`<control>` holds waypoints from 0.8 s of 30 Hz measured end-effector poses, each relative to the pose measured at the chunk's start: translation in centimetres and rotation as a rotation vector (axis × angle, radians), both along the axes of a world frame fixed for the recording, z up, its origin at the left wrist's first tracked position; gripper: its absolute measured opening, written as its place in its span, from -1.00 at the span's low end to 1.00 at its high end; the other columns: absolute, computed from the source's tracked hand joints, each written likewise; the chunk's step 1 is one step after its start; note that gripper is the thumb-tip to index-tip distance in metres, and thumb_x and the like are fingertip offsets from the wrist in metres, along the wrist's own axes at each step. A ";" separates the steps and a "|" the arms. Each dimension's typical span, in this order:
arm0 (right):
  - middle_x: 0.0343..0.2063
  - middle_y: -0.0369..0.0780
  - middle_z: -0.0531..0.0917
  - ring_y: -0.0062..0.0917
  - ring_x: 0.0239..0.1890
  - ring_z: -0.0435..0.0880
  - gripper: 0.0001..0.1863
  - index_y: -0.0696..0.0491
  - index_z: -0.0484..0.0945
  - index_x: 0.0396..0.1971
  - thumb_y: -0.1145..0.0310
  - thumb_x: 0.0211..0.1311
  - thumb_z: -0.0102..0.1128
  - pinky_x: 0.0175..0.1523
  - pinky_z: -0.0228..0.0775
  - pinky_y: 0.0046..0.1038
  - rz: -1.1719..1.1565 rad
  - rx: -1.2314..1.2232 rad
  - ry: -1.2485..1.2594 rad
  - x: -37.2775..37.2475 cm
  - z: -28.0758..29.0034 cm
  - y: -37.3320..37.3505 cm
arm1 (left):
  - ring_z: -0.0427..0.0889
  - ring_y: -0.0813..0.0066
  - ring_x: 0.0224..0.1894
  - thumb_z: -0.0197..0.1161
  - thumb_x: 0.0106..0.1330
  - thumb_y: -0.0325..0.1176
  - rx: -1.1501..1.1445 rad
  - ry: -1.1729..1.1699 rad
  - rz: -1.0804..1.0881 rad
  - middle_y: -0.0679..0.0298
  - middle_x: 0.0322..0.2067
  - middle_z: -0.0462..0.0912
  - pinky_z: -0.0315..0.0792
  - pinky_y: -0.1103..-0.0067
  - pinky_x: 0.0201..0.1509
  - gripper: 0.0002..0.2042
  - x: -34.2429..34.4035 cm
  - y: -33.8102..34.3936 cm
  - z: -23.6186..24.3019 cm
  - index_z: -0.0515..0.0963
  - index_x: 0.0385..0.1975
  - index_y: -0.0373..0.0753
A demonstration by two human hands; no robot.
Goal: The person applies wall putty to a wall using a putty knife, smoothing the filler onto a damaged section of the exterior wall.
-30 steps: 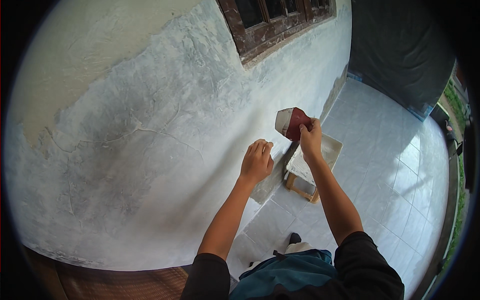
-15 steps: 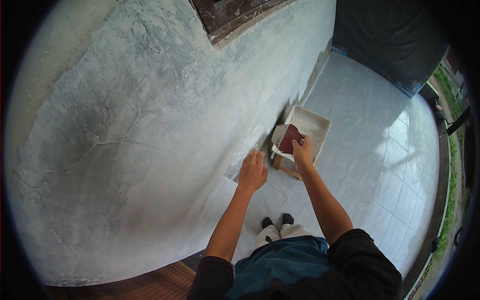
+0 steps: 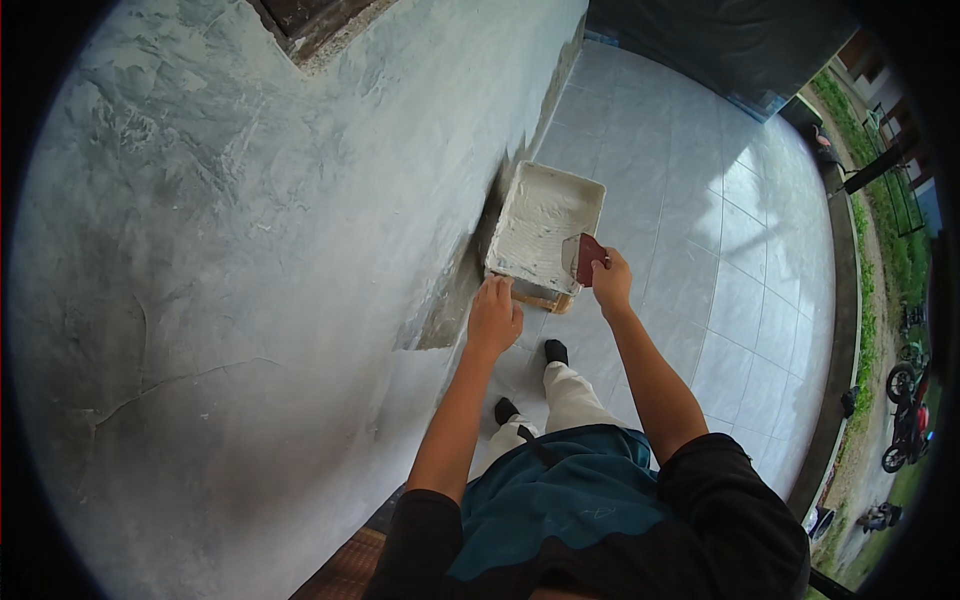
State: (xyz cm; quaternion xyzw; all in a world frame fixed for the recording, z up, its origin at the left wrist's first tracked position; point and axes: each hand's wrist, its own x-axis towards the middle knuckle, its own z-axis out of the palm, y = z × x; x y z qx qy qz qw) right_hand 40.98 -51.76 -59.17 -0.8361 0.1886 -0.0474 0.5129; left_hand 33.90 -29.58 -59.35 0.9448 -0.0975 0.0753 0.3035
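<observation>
- Head view, nearest me: the left hand point(image 3: 494, 318) is by the tray's near left corner, fingers bent and close together; I can't tell whether they touch the rim or hold anything.
- To its right, the right hand point(image 3: 612, 283) pinches the scraper point(image 3: 590, 262) firmly by its dark red right end, thumb on top.
- From that grip the paste-smeared edge points left, over the near right part of the tray point(image 3: 566, 177); whether it meets the paste point(image 3: 540, 225) I can't tell.
- My guess is the step in hand is loading the scraper; the next move would call for lowering that edge, drawing up paste and keeping it level.
- Under the tray is a wooden stool point(image 3: 560, 303), tight by the wall point(image 3: 250, 250) on the left, which is patchily coated.
- Farthest off hangs a dark sheet point(image 3: 700, 40).
</observation>
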 end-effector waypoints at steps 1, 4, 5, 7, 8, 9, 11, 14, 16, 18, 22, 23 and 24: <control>-0.30 -0.03 0.71 -0.23 -0.24 0.71 -0.70 0.13 0.60 -0.10 0.51 0.12 0.18 -0.12 0.49 -0.32 -0.021 -0.061 -0.011 0.7 -0.5 -0.7 | 0.33 -0.16 0.25 0.20 0.18 -0.43 -0.003 0.019 -0.003 -0.10 0.06 0.43 0.26 0.15 0.28 -0.56 0.3 -0.5 -0.8 0.32 0.07 -0.35; -0.30 -0.02 0.71 -0.18 -0.23 0.71 -0.70 0.14 0.61 -0.12 0.51 0.10 0.18 -0.11 0.49 -0.31 -0.073 -0.134 0.037 3.2 -2.2 -3.0 | 0.35 -0.16 0.22 0.20 0.16 -0.44 -0.007 0.065 0.008 -0.10 0.04 0.43 0.28 0.16 0.27 -0.55 1.3 -1.6 -3.2 0.33 0.07 -0.36; -0.31 0.00 0.70 -0.13 -0.22 0.70 -0.70 0.13 0.60 -0.11 0.51 0.10 0.17 -0.11 0.49 -0.25 -0.064 -0.204 0.019 4.2 -2.9 -3.5 | 0.35 -0.13 0.23 0.20 0.14 -0.43 -0.007 0.104 0.011 -0.09 0.04 0.43 0.27 0.18 0.28 -0.54 1.8 -1.7 -4.0 0.33 0.07 -0.37; -0.31 0.00 0.70 -0.10 -0.22 0.69 -0.70 0.13 0.60 -0.11 0.51 0.10 0.17 -0.11 0.49 -0.21 -0.061 -0.290 0.027 6.8 -4.4 -4.8 | 0.35 -0.10 0.23 0.20 0.13 -0.42 -0.012 0.166 0.012 -0.08 0.05 0.43 0.27 0.19 0.30 -0.52 3.0 -2.3 -5.5 0.34 0.08 -0.38; -0.31 0.01 0.70 -0.07 -0.22 0.68 -0.71 0.13 0.60 -0.12 0.51 0.11 0.17 -0.11 0.48 -0.18 -0.060 -0.373 0.016 8.2 -5.3 -5.7 | 0.38 -0.11 0.19 0.21 0.13 -0.43 -0.006 0.178 0.024 -0.10 0.02 0.43 0.29 0.19 0.26 -0.52 3.6 -2.9 -6.1 0.33 0.08 -0.39; -0.31 0.01 0.70 -0.07 -0.22 0.68 -0.71 0.13 0.60 -0.12 0.51 0.11 0.17 -0.11 0.48 -0.18 -0.057 -0.380 0.037 9.5 -6.1 -6.7 | 0.40 -0.13 0.14 0.21 0.13 -0.45 0.001 0.189 0.036 -0.13 0.00 0.44 0.31 0.19 0.23 -0.52 4.3 -3.6 -6.8 0.32 0.08 -0.40; -0.31 0.03 0.69 -0.01 -0.22 0.66 -0.73 0.13 0.60 -0.15 0.51 0.11 0.17 -0.12 0.48 -0.12 0.037 -0.458 0.039 12.0 -6.5 -7.0 | 0.40 -0.13 0.14 0.21 0.13 -0.45 -0.008 0.256 0.038 -0.13 0.00 0.44 0.32 0.19 0.23 -0.52 5.6 -4.3 -8.0 0.33 0.08 -0.41; -0.33 0.05 0.68 0.00 -0.23 0.65 -0.77 0.11 0.60 -0.20 0.53 0.11 0.15 -0.13 0.47 -0.10 0.160 -0.482 -0.001 15.9 -7.5 -7.2 | 0.40 -0.12 0.14 0.21 0.13 -0.44 -0.030 0.301 0.044 -0.13 0.00 0.43 0.32 0.19 0.22 -0.51 7.3 -5.5 -9.9 0.33 0.09 -0.41; -0.34 0.05 0.68 0.00 -0.24 0.65 -0.78 0.11 0.60 -0.21 0.53 0.10 0.14 -0.14 0.47 -0.09 0.266 -0.484 -0.014 18.5 -8.8 -7.0 | 0.41 -0.11 0.14 0.22 0.13 -0.44 -0.041 0.298 0.058 -0.13 0.00 0.43 0.33 0.19 0.21 -0.51 8.5 -6.1 -11.3 0.34 0.09 -0.41; -0.35 0.05 0.67 0.00 -0.24 0.65 -0.79 0.10 0.60 -0.23 0.54 0.10 0.14 -0.15 0.47 -0.08 0.374 -0.483 -0.018 20.3 -10.4 -7.0 | 0.41 -0.07 0.14 0.20 0.12 -0.41 0.002 0.285 0.077 -0.09 0.00 0.44 0.32 0.19 0.22 -0.53 9.0 -6.7 -12.5 0.36 0.07 -0.39; -0.36 0.03 0.67 0.01 -0.26 0.64 -0.79 0.08 0.61 -0.21 0.52 0.13 0.14 -0.15 0.46 -0.08 0.538 -0.542 -0.031 23.4 -13.8 -6.6 | 0.41 -0.12 0.13 0.20 0.15 -0.46 -0.067 0.307 0.088 -0.14 0.02 0.44 0.34 0.20 0.21 -0.55 10.6 -7.9 -13.8 0.34 0.07 -0.40; -0.36 0.03 0.67 0.01 -0.27 0.64 -0.79 0.08 0.61 -0.22 0.52 0.13 0.13 -0.16 0.46 -0.07 0.559 -0.557 -0.041 23.9 -14.6 -6.5 | 0.42 -0.12 0.12 0.19 0.16 -0.47 -0.096 0.321 0.091 -0.14 0.02 0.45 0.35 0.20 0.20 -0.55 10.9 -8.2 -14.0 0.34 0.08 -0.39; -0.36 0.03 0.67 0.01 -0.27 0.64 -0.79 0.08 0.61 -0.22 0.52 0.13 0.13 -0.16 0.46 -0.07 0.570 -0.555 -0.027 24.3 -15.3 -6.4 | 0.44 -0.11 0.12 0.19 0.17 -0.49 -0.125 0.333 0.092 -0.14 0.01 0.46 0.36 0.21 0.20 -0.56 11.2 -8.5 -14.1 0.34 0.08 -0.38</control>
